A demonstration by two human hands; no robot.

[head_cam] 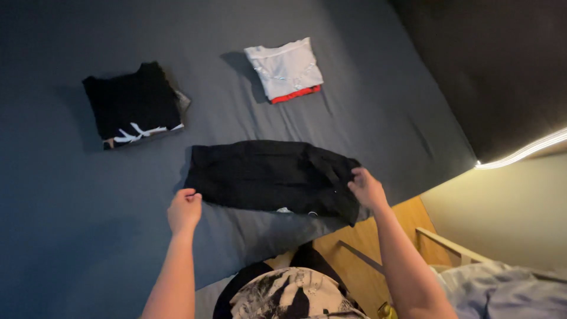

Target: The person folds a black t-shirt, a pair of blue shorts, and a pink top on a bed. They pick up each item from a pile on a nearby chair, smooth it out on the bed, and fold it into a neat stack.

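A black garment [269,175] lies spread in a long, partly folded band across the dark grey bed sheet [53,236], close to the near edge of the bed. The left hand [184,210] is curled closed at the garment's left end, apparently pinching its corner, though the grip itself is hard to make out. The right hand [367,187] rests on the garment's right end with its fingers bent over the cloth, holding that edge. Judging from how things lie, the folding is well along but not finished: two neat stacks already sit farther up the bed, well apart from each other, while the black garment is only folded lengthwise and not yet brought down to a compact square. The stack on the left is a black folded pile [133,105] with a white pattern along its near edge; the one on the right is a white folded shirt [284,68] lying on top of something red [295,94] that shows just beneath it. No box, basket or drawer is in view; the clothes simply rest on the sheet. A wooden floor [348,260] shows beside the bed.
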